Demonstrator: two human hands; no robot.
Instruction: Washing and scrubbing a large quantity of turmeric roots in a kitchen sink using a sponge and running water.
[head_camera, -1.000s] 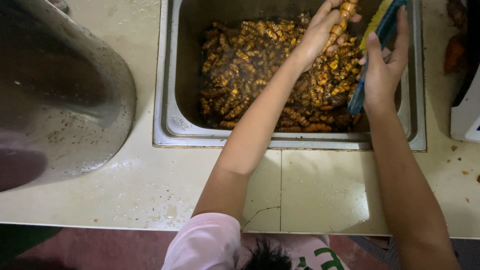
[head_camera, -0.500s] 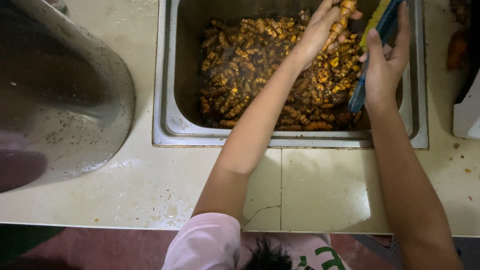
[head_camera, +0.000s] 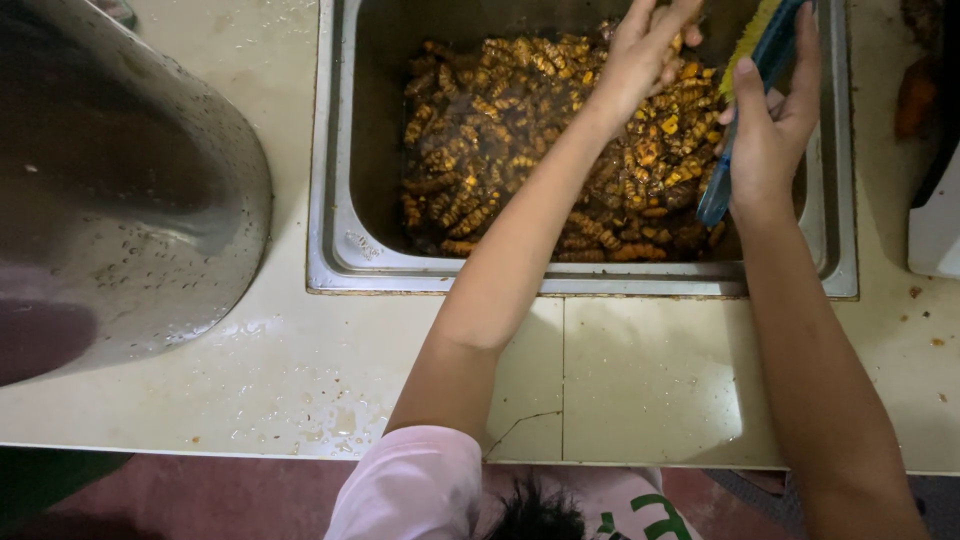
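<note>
— Left hand (head_camera: 640, 60)?
— Reaching over the steel sink (head_camera: 335, 250), set into the far half of the table (head_camera: 640, 380). Grip closed around one yellow-brown turmeric root (head_camera: 682, 40), lifted just above the heap near the sink's far edge.

— Right hand (head_camera: 770, 150)?
— Just beside the left, over the sink's right side. Grip wrapped on the blue handle of a scrubbing brush (head_camera: 755, 70), thumb pressed along the handle, yellow bristles turned toward the held root. Touching or a hair apart, cannot tell.

— And the rest of the roots?
— Piled as a heap of turmeric (head_camera: 530, 150) inside the sink, filling the basin floor from the middle to the right wall, wet and knobbly, orange where cut.

— Anything else on the table?
— At the left edge, a big steel pot (head_camera: 130, 200), lying tilted, rim toward the sink, speckled with droplets. At the right edge, the corner of a white object (head_camera: 935, 230), only partly visible. Near the far right corner, an orange smear or scrap (head_camera: 915, 95), too blurred to name. Tabletop pale, wet in patches, a thin crack near the front edge.

— Clothing?
— Pink sleeve (head_camera: 410, 490) at the bottom, on the left arm.
</note>
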